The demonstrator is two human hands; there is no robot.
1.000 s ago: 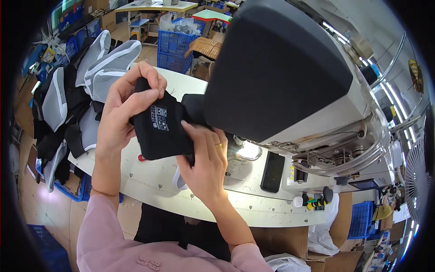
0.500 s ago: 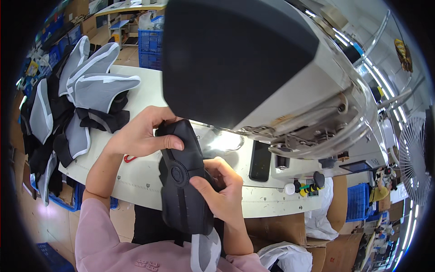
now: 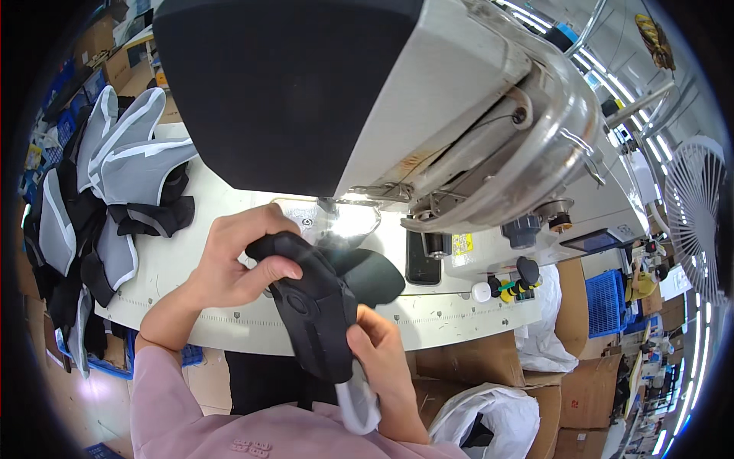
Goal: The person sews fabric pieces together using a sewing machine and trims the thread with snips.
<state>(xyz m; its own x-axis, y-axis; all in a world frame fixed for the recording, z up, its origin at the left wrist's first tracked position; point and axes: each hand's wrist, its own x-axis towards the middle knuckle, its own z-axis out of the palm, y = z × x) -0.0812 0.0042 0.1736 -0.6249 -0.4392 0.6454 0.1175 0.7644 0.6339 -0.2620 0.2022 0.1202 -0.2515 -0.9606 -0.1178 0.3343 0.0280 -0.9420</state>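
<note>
A black padded fabric piece [image 3: 315,317] with a raised ring on its face is held tilted above the table's front edge. My left hand [image 3: 238,260] grips its upper end, thumb on the face and fingers behind. Lower down, my right hand [image 3: 382,356] is closed on its right edge, the fingertips partly hidden. A dark flap [image 3: 373,277] sticks out to the right behind the piece, and a grey, white-edged part [image 3: 358,402] hangs from its lower end. Just beyond my hands stands a sewing machine [image 3: 466,99], its lamp lighting the bed.
Grey-and-black fabric pieces with white edging [image 3: 141,180] are heaped on the left of the white table [image 3: 199,314]. A dark phone [image 3: 423,260] and small thread spools [image 3: 514,289] lie to the right. Below stand cardboard boxes [image 3: 478,359] and a white bag [image 3: 497,405].
The padded piece has tilted and its dark flap now shows spread out to the right. My right hand has shifted down along the edge. The view has turned, moving the machine leftward.
</note>
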